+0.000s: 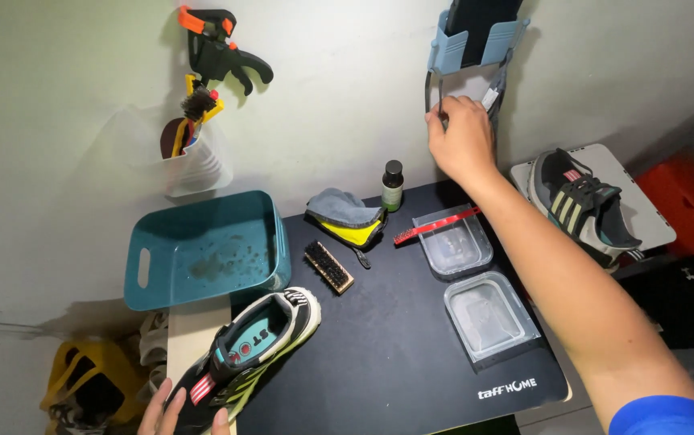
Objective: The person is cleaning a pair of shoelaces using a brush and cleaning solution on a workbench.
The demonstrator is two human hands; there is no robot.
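My right hand (461, 138) reaches up to the wall and pinches a thin dark strap or cord (435, 90) hanging below a blue wall holder (476, 40). My left hand (179, 409) rests at the bottom edge on the heel of a black, white and green sneaker (254, 350) lying at the left front of the black table mat (395, 346). A small wooden brush (328, 267) lies just beyond the shoe. A red-handled brush (435, 225) rests across a clear tray (453, 242).
A teal basin (206, 250) sits at the left. A folded grey and yellow cloth (345, 213) and a small dark bottle (393, 185) stand near the wall. A second clear tray (492, 318) is nearer me. Another sneaker (584, 205) lies on a white stool at right.
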